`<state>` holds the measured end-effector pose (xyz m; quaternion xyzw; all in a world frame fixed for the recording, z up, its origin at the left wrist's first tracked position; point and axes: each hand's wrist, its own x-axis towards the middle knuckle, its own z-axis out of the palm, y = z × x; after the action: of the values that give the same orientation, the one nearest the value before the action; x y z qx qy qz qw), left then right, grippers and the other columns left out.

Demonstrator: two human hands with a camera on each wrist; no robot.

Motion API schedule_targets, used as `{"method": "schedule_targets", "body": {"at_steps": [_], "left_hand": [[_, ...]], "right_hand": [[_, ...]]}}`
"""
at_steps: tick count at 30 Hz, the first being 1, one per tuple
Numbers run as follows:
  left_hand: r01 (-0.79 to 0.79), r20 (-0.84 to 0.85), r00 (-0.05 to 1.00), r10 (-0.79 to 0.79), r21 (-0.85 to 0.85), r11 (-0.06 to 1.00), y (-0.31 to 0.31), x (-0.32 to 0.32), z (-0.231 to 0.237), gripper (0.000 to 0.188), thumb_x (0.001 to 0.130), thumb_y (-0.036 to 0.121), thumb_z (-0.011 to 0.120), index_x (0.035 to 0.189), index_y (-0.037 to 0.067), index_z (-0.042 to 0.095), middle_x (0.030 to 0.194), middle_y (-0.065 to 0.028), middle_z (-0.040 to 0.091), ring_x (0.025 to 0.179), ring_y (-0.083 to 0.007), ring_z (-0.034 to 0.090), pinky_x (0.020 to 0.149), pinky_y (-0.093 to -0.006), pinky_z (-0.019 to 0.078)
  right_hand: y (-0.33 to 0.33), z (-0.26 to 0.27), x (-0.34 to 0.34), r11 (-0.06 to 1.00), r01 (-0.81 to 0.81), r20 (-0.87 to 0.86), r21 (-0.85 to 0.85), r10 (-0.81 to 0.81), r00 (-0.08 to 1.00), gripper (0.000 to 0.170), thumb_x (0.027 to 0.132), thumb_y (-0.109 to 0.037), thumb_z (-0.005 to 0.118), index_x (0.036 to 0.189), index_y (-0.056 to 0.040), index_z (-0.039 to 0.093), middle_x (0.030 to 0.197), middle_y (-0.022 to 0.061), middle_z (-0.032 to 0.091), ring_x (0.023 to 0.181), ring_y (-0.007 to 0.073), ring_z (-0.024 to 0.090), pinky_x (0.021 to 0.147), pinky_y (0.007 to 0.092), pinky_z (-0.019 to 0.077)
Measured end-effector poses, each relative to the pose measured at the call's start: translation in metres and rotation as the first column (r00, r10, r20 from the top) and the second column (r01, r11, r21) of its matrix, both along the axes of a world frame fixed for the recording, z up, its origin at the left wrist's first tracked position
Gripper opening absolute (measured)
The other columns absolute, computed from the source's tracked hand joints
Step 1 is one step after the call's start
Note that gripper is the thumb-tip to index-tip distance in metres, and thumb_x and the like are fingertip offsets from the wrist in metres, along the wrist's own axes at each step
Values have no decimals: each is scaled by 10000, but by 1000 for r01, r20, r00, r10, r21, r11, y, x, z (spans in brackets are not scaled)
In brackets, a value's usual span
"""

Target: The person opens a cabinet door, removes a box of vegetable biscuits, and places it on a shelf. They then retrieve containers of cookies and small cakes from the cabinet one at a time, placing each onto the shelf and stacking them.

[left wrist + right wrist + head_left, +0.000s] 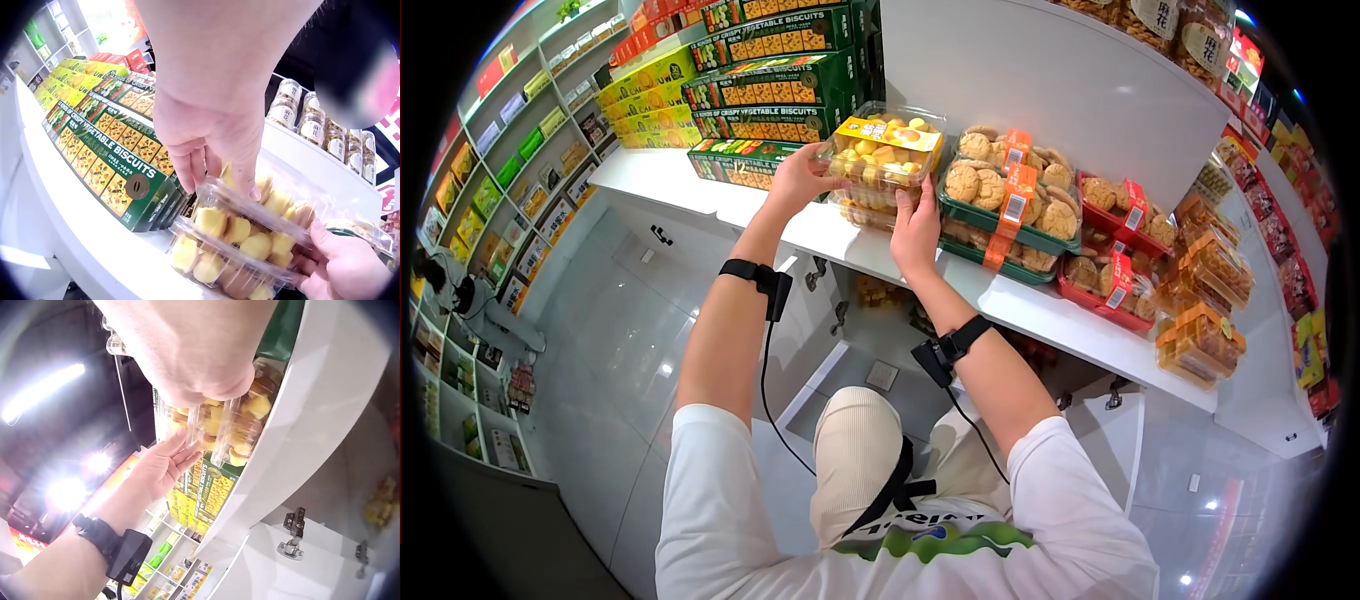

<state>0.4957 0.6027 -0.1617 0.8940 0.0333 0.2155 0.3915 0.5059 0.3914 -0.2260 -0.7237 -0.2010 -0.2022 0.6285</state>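
Two clear plastic boxes of small yellow cookies stand stacked on the white counter, against the biscuit boxes. The upper cookie box (870,165) has a yellow label over its lid. My left hand (802,178) grips its left end, fingers bent over the lid edge in the left wrist view. At the right front corner, my right hand (916,232) holds the same box, thumb near the lid and fingers along the side (350,265). Beneath it is the lower cookie box (862,214), partly covered by the right hand in the left wrist view.
Green vegetable biscuit boxes (770,85) are piled at the left, yellow boxes (645,100) beyond them. Green trays of round cookies (1010,200) and red trays (1112,285) stand to the right. Cabinet doors (800,285) hang open below the white counter (855,248).
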Motion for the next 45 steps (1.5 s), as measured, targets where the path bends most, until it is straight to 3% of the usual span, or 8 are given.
{"method": "schedule_targets", "body": {"at_steps": [9,12,16,21,32,40,43,45], "left_hand": [[46,52,998,-47,18,999,1,4,-18,833,757,87,826,1439,-11,358,1236,-170,630,1105,-217,616,914,-333,506],[97,198,977,-75,-106,990,-7,-10,-33,928,719,275,870,1445,9,357,1331,-216,564,1218,-285,568,989,-373,480],[-218,489,851,191,-3,976,-57,-82,-67,442,817,170,775,1178,-5,590,1073,-153,668,938,-209,652,816,-335,529],[-91,161,978,134,-251,964,-99,-137,-133,153,864,132,691,956,12,663,714,-50,646,631,-121,581,607,-275,474],[-127,-380,921,-86,-502,855,-104,-135,-268,158,928,187,619,940,31,637,672,5,584,539,-54,503,477,-225,404],[-342,-432,897,-91,-810,476,-89,-134,-368,239,929,222,618,1010,-2,609,715,-18,578,578,-86,521,531,-239,443],[-414,-414,910,4,-910,-20,-84,-140,-400,173,930,162,590,1020,15,603,669,12,511,593,-95,497,536,-229,419],[-380,-393,919,-2,-887,-263,-74,-145,-427,148,927,155,594,1000,26,597,671,15,518,593,-91,497,534,-222,417]], "right_hand": [[-6,-10,-10,998,-55,-15,1,55,998,672,1003,-269,496,1509,32,173,1480,313,321,1343,440,373,1102,428,335],[-16,-28,-27,994,-72,86,-88,80,993,658,1008,-247,485,1502,51,169,1521,301,259,1396,430,305,1138,418,291],[-48,-36,-71,958,-273,123,81,263,957,566,1007,-110,441,1495,59,208,1546,244,269,1416,389,310,1128,378,317],[-57,-91,-89,912,-411,326,13,385,864,217,760,100,514,858,-56,631,992,106,628,890,256,590,797,325,492],[-30,-286,-37,682,-294,209,-670,552,807,99,747,-23,632,815,-93,621,845,33,583,870,261,567,770,391,506],[2,-424,26,738,-338,-216,-585,260,941,229,820,-107,599,1041,-64,644,1007,176,664,942,370,622,843,414,501],[16,-472,57,789,-187,-255,-585,40,966,236,870,-165,590,1077,-55,614,938,150,666,934,334,637,800,411,525],[27,-467,73,972,-180,-860,149,217,461,306,916,-251,590,1139,-42,564,938,130,633,918,288,646,750,399,564]]}}
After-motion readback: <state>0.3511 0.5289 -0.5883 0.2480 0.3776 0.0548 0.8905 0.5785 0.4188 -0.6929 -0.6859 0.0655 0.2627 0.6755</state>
